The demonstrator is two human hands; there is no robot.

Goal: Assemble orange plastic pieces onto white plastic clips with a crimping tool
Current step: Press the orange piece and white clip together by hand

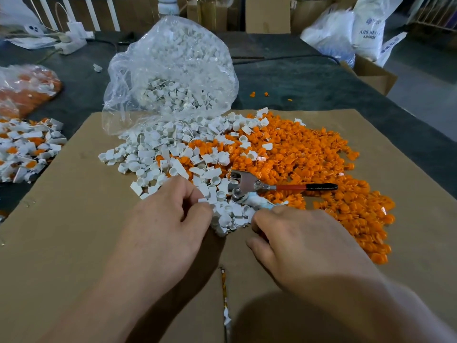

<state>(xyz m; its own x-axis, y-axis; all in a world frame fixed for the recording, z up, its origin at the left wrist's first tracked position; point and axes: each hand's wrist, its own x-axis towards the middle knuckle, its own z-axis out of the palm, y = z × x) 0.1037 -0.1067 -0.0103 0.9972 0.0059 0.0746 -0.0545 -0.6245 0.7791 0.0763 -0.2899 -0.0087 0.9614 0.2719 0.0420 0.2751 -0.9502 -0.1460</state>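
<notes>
A heap of white clips (173, 154) spills from a clear bag (170, 70) onto brown cardboard (74, 219). Beside it on the right spreads a heap of orange pieces (309, 159). The crimping tool (247, 184) lies where the two heaps meet, its red and black handle (306, 187) pointing right. My left hand (170, 219) has its fingers curled at the near edge of the clips and pinches a white clip (203, 201). My right hand (301, 241) grips the tool's lower, tape-wrapped handle (259, 203), most of which my fingers hide.
At the left edge lie a pile of assembled white-and-orange pieces (27, 149) and a bag of orange parts (27, 90). A power strip (71, 43), cardboard boxes (267, 16) and white sacks (346, 33) stand at the back of the dark table (296, 78).
</notes>
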